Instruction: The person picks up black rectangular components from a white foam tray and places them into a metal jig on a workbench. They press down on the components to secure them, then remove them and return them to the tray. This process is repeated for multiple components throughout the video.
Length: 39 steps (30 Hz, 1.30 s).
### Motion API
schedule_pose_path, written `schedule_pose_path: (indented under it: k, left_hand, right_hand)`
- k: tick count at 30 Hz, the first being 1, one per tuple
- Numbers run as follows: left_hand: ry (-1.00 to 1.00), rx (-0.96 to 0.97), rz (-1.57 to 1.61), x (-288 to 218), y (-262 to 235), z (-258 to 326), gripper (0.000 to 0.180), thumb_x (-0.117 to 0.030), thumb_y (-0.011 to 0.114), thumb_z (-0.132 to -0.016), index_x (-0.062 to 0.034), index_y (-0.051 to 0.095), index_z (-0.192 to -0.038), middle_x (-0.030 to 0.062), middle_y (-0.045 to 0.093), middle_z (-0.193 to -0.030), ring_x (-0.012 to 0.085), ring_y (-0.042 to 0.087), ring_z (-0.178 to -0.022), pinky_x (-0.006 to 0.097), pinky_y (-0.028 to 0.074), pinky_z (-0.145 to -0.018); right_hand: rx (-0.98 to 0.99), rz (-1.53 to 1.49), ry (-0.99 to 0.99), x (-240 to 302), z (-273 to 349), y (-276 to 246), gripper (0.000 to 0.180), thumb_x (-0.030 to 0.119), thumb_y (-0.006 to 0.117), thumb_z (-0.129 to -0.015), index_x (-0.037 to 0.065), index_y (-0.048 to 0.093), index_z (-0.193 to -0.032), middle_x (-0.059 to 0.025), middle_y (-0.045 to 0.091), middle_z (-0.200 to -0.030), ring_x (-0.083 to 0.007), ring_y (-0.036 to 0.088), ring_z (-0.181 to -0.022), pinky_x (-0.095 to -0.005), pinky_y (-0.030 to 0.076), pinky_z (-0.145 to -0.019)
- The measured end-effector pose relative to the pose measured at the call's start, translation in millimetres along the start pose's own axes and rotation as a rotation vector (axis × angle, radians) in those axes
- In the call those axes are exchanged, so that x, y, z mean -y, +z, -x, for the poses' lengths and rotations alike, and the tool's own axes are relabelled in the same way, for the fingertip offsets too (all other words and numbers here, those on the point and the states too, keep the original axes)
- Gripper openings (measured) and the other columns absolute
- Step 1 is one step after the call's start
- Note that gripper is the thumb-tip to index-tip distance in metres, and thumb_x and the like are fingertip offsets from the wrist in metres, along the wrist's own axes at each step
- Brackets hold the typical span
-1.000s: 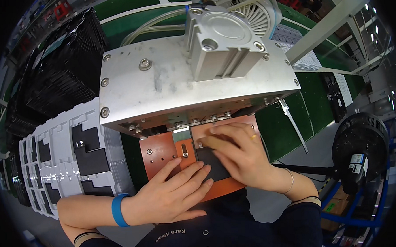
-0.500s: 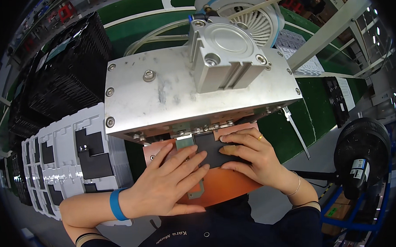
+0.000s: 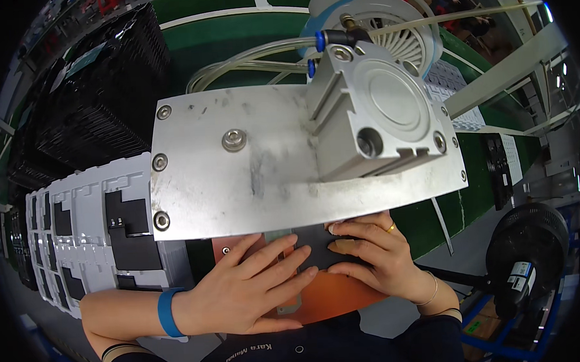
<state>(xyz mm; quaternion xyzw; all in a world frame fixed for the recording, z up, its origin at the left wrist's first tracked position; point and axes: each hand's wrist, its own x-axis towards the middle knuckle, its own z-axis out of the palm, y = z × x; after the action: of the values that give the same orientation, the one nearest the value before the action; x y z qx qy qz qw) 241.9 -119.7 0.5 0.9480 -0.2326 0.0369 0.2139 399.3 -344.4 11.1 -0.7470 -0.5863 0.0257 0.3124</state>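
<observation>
A flat dark grey piece (image 3: 313,246) lies on the orange work plate (image 3: 340,292), its far part hidden under the silver press housing (image 3: 276,162). At its right side, my right hand (image 3: 377,255) has bent fingers over the piece and the thumb along its near edge. My left hand (image 3: 243,293) lies flat with fingers spread, its fingertips close to the piece's left edge. Beneath the left fingers, a copper-coloured block (image 3: 241,248) and a greenish metal strip (image 3: 288,305) partly show.
A silver air cylinder (image 3: 377,106) with clear hoses (image 3: 252,60) tops the press. White trays holding black parts (image 3: 133,220) stand at left, before stacked black trays (image 3: 99,99). A black fan (image 3: 523,248) stands at right, a white one (image 3: 393,34) behind the press.
The view has shifted, so the press housing covers more of the dark piece. Both hands keep nearly the same pose on the work plate.
</observation>
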Motion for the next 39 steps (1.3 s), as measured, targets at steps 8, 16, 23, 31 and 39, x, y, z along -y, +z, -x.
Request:
schedule_pose_path:
  k: [8,16,23,31,39]
  left_hand:
    - [-0.002,-0.021,0.021,1.1,-1.8,0.6,0.069,-0.068,0.060,-0.086,-0.0179,0.063,-0.134,0.0087,0.054,-0.143,0.0303,0.048,-0.131,0.046,0.039,-0.102]
    - [-0.026,0.044,0.004,-0.3,-1.8,2.3,0.066,-0.068,0.059,-0.087,-0.0204,0.064,-0.133,0.0052,0.053,-0.145,0.0319,0.041,-0.136,0.050,0.029,-0.110]
    - [-0.023,-0.009,0.011,-1.0,-0.3,0.7,0.065,-0.066,0.061,-0.087,-0.0193,0.065,-0.132,0.0074,0.054,-0.143,0.0320,0.047,-0.131,0.049,0.034,-0.106]
    - [-0.006,-0.035,0.056,0.4,-0.4,-1.0,0.062,-0.061,0.062,-0.088,-0.0162,0.064,-0.131,0.0106,0.054,-0.142,0.0312,0.048,-0.133,0.051,0.035,-0.108]
    - [-0.045,-0.228,0.213,-1.5,-12.2,4.5,0.058,-0.036,0.078,-0.082,-0.0091,0.063,-0.131,0.0162,0.056,-0.136,0.0339,0.052,-0.127,0.050,0.039,-0.108]
  right_hand:
    - [0.009,0.024,0.022,-0.9,4.1,1.1,0.033,0.023,0.086,-0.071,0.010,0.072,-0.098,-0.0037,0.067,-0.107,-0.0227,0.060,-0.094,-0.0360,0.048,-0.083]
    - [0.008,0.013,0.025,-3.6,4.2,4.0,0.031,0.023,0.087,-0.072,0.009,0.071,-0.096,-0.0038,0.063,-0.089,-0.0223,0.060,-0.083,-0.0338,0.047,-0.077]
    - [0.037,-0.002,0.049,-3.1,4.7,1.0,0.030,0.023,0.086,-0.073,0.010,0.071,-0.094,-0.0034,0.063,-0.090,-0.0218,0.060,-0.082,-0.0331,0.045,-0.076]
    - [0.096,-0.022,0.076,1.7,-2.5,-4.2,0.027,0.020,0.084,-0.076,0.013,0.066,-0.095,-0.0051,0.061,-0.113,-0.0262,0.055,-0.100,-0.0382,0.043,-0.088]
    - [0.057,-0.272,0.221,12.3,-5.1,-15.3,0.030,0.007,0.084,-0.074,0.008,0.064,-0.097,-0.0096,0.061,-0.112,-0.0291,0.062,-0.102,-0.0356,0.050,-0.083]
